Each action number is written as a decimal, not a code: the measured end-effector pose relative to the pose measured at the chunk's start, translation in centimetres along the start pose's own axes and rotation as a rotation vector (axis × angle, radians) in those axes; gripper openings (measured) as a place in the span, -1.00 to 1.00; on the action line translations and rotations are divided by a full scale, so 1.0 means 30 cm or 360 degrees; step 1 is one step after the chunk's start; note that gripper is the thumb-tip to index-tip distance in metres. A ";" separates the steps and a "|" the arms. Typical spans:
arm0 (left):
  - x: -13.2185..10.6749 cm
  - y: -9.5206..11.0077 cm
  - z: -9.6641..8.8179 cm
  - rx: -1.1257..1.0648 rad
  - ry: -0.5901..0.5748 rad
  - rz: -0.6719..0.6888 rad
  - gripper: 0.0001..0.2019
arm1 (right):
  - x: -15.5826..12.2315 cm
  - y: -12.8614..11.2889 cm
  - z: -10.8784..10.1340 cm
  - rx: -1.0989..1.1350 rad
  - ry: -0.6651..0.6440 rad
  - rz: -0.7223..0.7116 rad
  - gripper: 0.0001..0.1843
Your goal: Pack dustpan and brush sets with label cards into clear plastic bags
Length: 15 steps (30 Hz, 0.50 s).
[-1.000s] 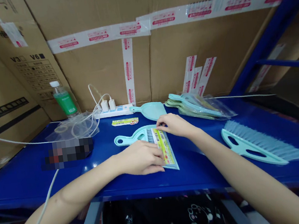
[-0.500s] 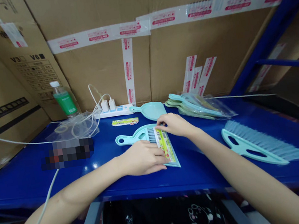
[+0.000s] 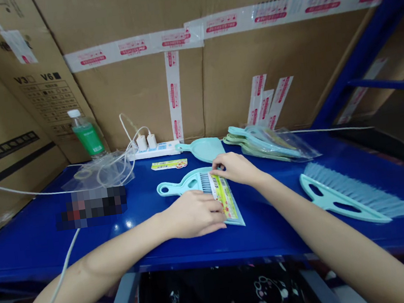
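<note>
A light-blue dustpan with a small brush [image 3: 182, 184] lies in the middle of the blue shelf [image 3: 31, 243], its handle pointing left. A yellow-green printed label card [image 3: 224, 199] lies across its right end. My left hand [image 3: 195, 214] presses on the near end of the card, fingers curled and together. At the card's far end, my right hand [image 3: 236, 168] pinches its top edge.
A large blue brush [image 3: 352, 193] lies at the right. Bagged dustpan sets [image 3: 268, 144], a loose dustpan [image 3: 203, 149], another label card [image 3: 169, 165], a power strip [image 3: 152, 150], a green bottle [image 3: 87, 134] and an empty plastic bag [image 3: 102, 172] sit along the cardboard wall.
The dustpan set and its card have shifted slightly to the right under both hands. Nothing else has moved.
</note>
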State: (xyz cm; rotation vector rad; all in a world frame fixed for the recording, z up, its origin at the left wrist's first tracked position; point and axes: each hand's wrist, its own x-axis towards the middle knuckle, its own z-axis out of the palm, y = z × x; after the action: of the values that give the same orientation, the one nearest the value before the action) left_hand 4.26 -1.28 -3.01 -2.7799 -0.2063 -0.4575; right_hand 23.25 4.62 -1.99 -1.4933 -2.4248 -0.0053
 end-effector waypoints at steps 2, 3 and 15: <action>0.000 0.002 0.003 0.0006 0.0003 -0.0003 -0.80 | 0.000 0.001 0.001 0.0005 0.0013 -0.0001 -0.87; 0.000 0.002 0.004 0.0007 0.0011 -0.0002 -0.80 | 0.000 0.001 0.001 0.0007 0.0019 0.0003 -0.87; 0.003 0.003 0.003 -0.0053 0.0029 -0.0022 -0.77 | -0.002 -0.007 -0.004 -0.0009 0.0012 0.0040 -0.81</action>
State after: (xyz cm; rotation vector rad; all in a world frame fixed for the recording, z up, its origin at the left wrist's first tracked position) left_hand 4.39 -1.33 -3.09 -2.8075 -0.2154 -0.4939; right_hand 23.12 4.46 -1.87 -1.5233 -2.4021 -0.0124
